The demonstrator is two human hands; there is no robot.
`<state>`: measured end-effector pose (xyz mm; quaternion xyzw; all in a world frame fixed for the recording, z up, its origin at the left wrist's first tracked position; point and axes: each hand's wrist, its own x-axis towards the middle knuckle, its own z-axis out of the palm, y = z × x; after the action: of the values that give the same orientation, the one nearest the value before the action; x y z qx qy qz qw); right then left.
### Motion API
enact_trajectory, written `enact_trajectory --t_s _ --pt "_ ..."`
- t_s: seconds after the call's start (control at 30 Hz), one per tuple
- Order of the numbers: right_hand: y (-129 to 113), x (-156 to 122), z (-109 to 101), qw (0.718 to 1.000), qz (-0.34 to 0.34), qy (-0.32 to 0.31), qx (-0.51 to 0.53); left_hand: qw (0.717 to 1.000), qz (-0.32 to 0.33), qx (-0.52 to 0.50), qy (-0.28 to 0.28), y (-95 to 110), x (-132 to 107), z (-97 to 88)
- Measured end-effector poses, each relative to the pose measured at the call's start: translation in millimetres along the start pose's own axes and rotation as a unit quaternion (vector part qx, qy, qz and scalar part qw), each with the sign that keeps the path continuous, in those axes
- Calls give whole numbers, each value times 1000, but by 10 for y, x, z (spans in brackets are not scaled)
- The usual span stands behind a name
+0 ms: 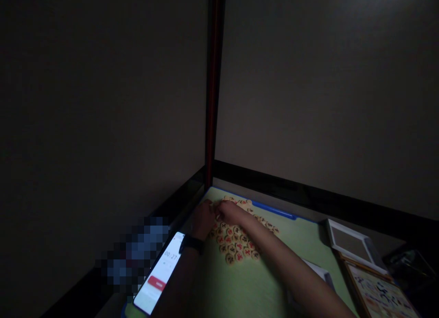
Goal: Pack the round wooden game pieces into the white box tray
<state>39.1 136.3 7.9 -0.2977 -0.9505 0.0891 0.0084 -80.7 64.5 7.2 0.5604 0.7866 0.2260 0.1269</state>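
Observation:
Both my hands reach to the far corner of a green mat (240, 286). My left hand (203, 219), with a dark watch on its wrist, lies on the left edge of a heap of round wooden game pieces (236, 242) marked in red and black. My right hand (229, 211) rests on the top of the same heap, its fingers curled down on the pieces. The room is dim, and the fingers of both hands are hard to make out. Several pieces also lie along the mat's blue far edge (274, 211).
A lit phone (161, 274) showing a timer and a red button lies at the mat's left edge. A white tray (353, 245) and a framed board with writing (380, 293) lie on the right. Dark walls meet behind a dark red vertical post (213, 89).

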Motion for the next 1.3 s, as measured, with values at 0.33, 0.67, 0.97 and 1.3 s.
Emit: enact_trajectory --t_s 0.33,0.67,0.97,1.3 --pt "-141 -214 59 999 -14 35 0 1000 6 23 -10 -17 11 25" --pt "-133 -307 43 997 -43 40 46 999 23 28 -22 -37 -1 62" --pt "77 -319 -157 996 -4 61 63 998 32 37 -31 -28 -20 22" --pt "375 -213 -243 994 84 65 10 978 202 37 -41 -67 -9 215"
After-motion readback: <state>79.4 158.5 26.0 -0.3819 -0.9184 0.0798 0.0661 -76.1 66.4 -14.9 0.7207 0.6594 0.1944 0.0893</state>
